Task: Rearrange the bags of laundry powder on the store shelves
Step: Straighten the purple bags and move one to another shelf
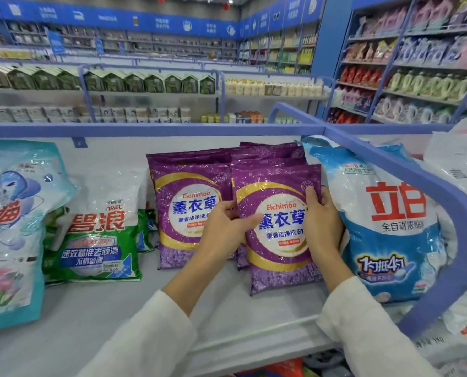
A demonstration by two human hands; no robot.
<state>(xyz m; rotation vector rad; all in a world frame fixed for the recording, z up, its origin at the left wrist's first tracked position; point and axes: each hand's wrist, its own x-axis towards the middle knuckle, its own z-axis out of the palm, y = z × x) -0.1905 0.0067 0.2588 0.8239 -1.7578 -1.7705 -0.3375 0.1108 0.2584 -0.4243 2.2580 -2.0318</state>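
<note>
**Purple stack half sorted**

Our shelf [96, 317] has the teal bag [12, 227], blue-white bag [385, 229] and green bag [101, 229] looking settled. Mid-shelf, the front purple bag [278, 240] lies on the purple stack [265, 156]. Our left hand [224, 227] pinches its left edge, and our right hand [322, 221] curls round the right. We reckon squaring it up remains.

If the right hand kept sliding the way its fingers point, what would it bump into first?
The right hand grips the front purple bag, fingers pointing away. It would likely meet the purple bags behind first, though depth is unclear.
</note>
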